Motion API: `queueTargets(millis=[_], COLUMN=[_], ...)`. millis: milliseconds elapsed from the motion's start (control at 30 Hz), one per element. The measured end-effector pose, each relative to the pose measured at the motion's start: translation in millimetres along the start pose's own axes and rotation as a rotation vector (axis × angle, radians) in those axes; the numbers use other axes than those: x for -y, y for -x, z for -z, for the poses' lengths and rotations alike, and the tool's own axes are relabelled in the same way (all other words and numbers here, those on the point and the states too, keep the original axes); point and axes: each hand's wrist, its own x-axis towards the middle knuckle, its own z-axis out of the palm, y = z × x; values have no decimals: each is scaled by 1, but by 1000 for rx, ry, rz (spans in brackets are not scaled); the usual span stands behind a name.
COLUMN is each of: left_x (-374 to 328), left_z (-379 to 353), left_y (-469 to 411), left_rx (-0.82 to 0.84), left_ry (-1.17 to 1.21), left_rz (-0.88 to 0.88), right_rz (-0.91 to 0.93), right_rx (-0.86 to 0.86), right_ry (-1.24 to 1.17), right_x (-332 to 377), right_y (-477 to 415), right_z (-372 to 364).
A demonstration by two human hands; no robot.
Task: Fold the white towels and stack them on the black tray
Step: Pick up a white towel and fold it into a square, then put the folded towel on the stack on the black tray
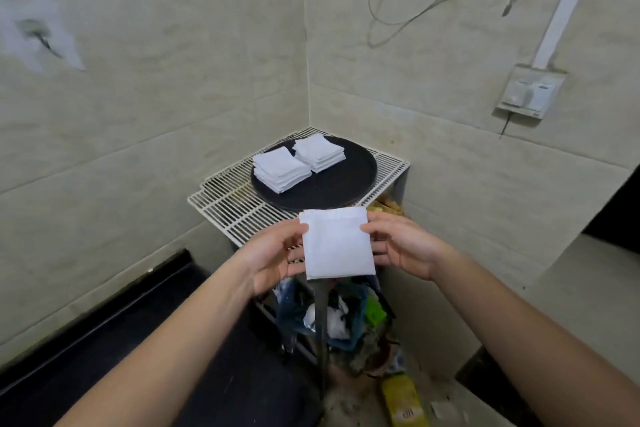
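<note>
A folded white towel is held flat in the air in front of the rack, just short of the round black tray. My left hand grips its left edge and my right hand grips its right edge, thumbs on top. Two stacks of folded white towels lie on the tray: one at its left and one at its back. The tray's front and right part is bare.
The tray sits on a white wire rack in the corner of tiled walls. Below the rack are a blue basket with clutter and a yellow bottle on the floor. A black counter runs along the left. A wall socket is at the right.
</note>
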Motion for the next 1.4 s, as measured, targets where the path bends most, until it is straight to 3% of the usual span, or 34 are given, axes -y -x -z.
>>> queueTargets(millis=[433, 700, 1067, 1400], left_x=[-111, -143, -142, -137], left_z=[-19, -7, 14, 13], left_y=[-207, -299, -335, -351], left_rx=[-370, -556, -649, -693], left_ry=[-14, -23, 64, -2], left_rz=[-2, -24, 16, 25], right_rz=[-43, -40, -85, -99], right_rx=[170, 179, 180, 185], right_ry=[156, 324, 391, 390], right_x=[120, 156, 164, 158], right_y=[-243, -355, -410, -415], right_z=[81, 101, 88, 101])
